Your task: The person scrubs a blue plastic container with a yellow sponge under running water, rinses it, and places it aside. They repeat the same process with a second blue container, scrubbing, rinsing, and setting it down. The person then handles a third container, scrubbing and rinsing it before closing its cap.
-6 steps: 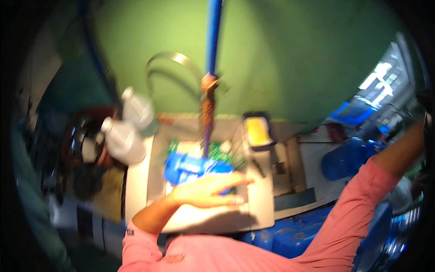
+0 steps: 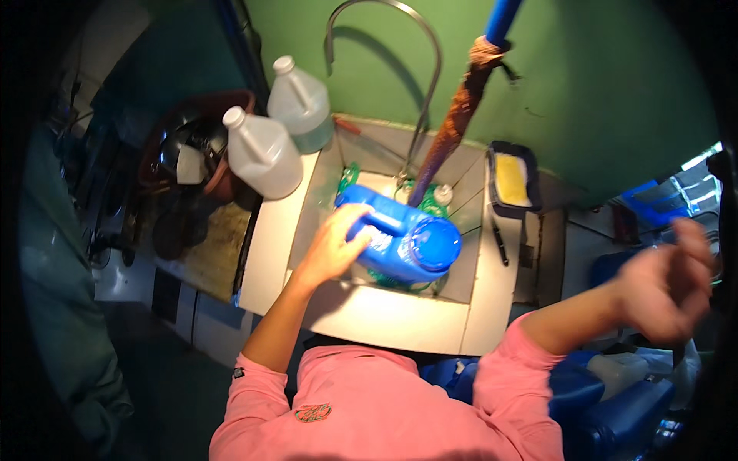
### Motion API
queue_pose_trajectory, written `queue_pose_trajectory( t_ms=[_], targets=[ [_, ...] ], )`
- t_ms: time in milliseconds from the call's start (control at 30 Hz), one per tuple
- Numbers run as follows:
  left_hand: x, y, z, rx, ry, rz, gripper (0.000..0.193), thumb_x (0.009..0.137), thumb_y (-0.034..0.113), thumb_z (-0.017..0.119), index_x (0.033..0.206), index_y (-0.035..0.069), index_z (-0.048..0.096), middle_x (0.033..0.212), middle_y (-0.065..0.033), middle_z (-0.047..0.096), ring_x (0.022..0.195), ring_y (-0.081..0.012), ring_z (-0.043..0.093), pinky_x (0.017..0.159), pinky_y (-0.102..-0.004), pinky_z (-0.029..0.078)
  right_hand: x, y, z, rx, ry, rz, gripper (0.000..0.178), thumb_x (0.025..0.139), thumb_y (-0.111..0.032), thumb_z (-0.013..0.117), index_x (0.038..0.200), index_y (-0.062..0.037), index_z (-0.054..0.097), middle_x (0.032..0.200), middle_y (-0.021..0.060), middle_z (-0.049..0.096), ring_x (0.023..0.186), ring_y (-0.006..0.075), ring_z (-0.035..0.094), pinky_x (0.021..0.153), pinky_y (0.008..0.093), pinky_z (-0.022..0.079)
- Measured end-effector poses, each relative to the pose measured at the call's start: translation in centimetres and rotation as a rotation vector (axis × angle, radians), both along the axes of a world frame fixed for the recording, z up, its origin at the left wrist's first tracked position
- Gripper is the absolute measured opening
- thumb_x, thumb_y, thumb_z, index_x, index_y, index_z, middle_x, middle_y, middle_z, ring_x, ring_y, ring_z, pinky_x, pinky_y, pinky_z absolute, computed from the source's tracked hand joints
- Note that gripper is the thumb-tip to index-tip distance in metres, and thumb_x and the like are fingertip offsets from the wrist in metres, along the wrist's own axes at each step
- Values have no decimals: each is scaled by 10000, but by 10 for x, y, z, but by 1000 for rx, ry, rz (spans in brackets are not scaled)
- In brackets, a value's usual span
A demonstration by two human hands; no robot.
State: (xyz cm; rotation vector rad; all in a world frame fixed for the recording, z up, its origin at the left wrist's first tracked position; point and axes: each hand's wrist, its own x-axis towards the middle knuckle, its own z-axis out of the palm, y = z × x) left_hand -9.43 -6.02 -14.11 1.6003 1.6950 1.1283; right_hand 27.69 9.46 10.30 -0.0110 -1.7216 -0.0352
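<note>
A blue plastic jug [image 2: 396, 265] with a round blue cap [image 2: 435, 243] lies tilted over a tiled sink [image 2: 311, 223], its cap end toward the right. My left hand [image 2: 336, 244] is closed around the jug's handle. Green plastic bottles [image 2: 436, 201] lie in the sink beneath the jug, partly hidden by it. Away to the right, my right hand [image 2: 667, 286] is raised over the area beside the counter. Motion blurs its fingers, and I cannot see anything in it.
Two translucent white jugs [image 2: 265, 157] stand left of the sink. A curved metal faucet [image 2: 434, 84] and a wrapped blue pole [image 2: 453, 123] rise at the back. On the right ledge are a yellow sponge in a dark tray [image 2: 513, 180] and a pen-like black stick [image 2: 500, 242]. Blue containers [image 2: 615, 419] fill the lower right.
My left hand has gone from lying over the blue jug with fingers stretched to gripping its handle. The jug's cap now shows. My right hand has come into clearer view at the right.
</note>
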Motion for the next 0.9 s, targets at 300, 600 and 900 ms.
queue_pose_trajectory(
  t_ms=[300, 600, 900],
  targets=[
    [-96, 29, -126, -99, 218, -210, 613, 937, 67, 568, 1527, 73, 402, 1564, -243, 361, 1418, -430, 409, 1151, -447, 375, -151, -57, -318, -1271, -1138, -872, 1202, 623, -680, 819, 1582, -167, 308, 1634, 211, 259, 1480, 434, 283, 1112, 646, 328],
    [-125, 47, -142, -259, 125, -212, 524, 982, 363, 628, 1398, 73, 496, 1137, -217, 643, 1010, -372, 657, 875, -442, 521, -149, -36, -334, -783, -1263, -642, 1046, 541, -460, 789, 1489, -218, 420, 1543, 160, 364, 1454, 408, 301, 1150, 688, 236],
    [-77, 70, -121, 265, 409, -186, 646, 798, 481, 725, 1245, 28, 614, 1210, -188, 563, 1181, -364, 501, 1048, -498, 398, -194, 45, -299, -1484, -1115, -487, 866, 731, -739, 704, 1180, 1, 687, 1359, 337, 542, 1236, 466, 561, 1035, 461, 449]
  ],
)
